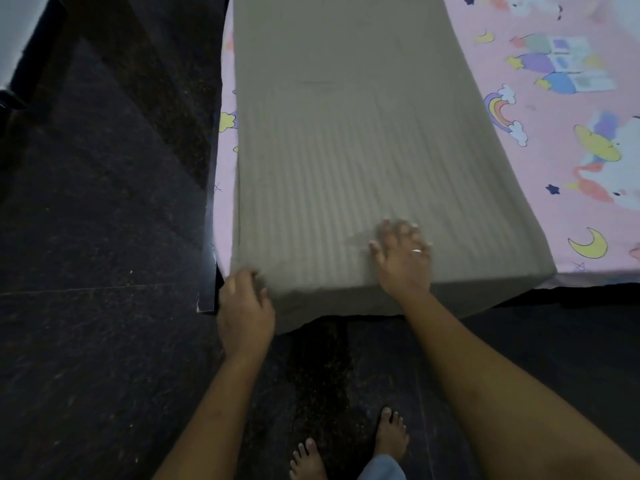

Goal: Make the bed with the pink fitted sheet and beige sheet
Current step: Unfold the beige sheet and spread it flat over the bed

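The only print in view is on the pink fitted sheet (561, 140), which carries cartoon pictures rather than legible words: yellow moons, dark stars, a rainbow with clouds, a pastel castle and what looks like a unicorn. That sheet covers the bed and shows to the right of the beige sheet (346, 150) and as a thin strip along its left edge. The beige sheet lies on top as a long folded band with fine ribbed stripes, running away from the person, its near end hanging slightly over the foot of the bed. The left hand (246, 306) is at the near left corner of the beige sheet, its fingers curled over that corner and gripping the fabric, though motion blur softens the fingertips. The right hand (403, 261) lies on the beige sheet close to its near edge, fingers straight and spread, pressing flat on the cloth; a ring (417, 251) shows on one finger. The two hands are apart, with a stretch of the beige sheet's near edge between them. Just left of the beige sheet's near corner stands the dark corner of the bed frame (207, 292). Below and left of the beige sheet spreads a dark speckled floor (104, 237), where two bare feet (391, 434) stand beside a blue trouser hem (381, 468).
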